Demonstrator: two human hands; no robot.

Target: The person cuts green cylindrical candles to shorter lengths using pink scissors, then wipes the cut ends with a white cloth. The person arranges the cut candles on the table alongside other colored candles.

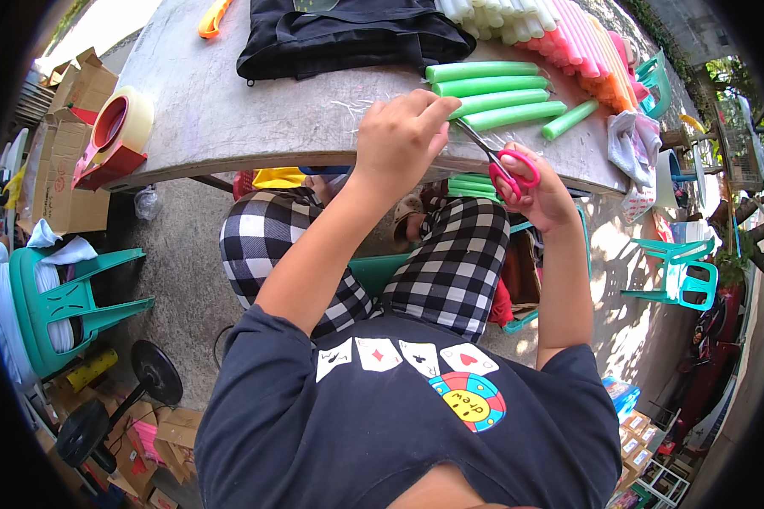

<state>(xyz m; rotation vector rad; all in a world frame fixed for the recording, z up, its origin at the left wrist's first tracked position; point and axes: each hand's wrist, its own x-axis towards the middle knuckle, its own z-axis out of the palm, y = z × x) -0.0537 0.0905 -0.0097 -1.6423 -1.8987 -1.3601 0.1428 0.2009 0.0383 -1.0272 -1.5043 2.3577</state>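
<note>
My right hand (538, 191) holds pink-handled scissors (514, 173), their blades pointing up and left toward my left hand (406, 130). The fingertips of my left hand pinch at the left end of a green filled plastic tube (506, 102), near the blade tips. Other green tubes (490, 86) lie beside it in a row on the table, and one green tube (570, 119) lies apart at the right. Thin clear plastic scraps (350, 109) are scattered left of my left hand. More green tubes (471, 186) show below the table edge.
A black bag (356, 44) lies at the table's far side, with an orange-handled tool (213, 19) to its left. White, pink (576, 38) and orange tubes are piled far right, near a cloth (633, 143). A tape dispenser (111, 140) sits at the left edge.
</note>
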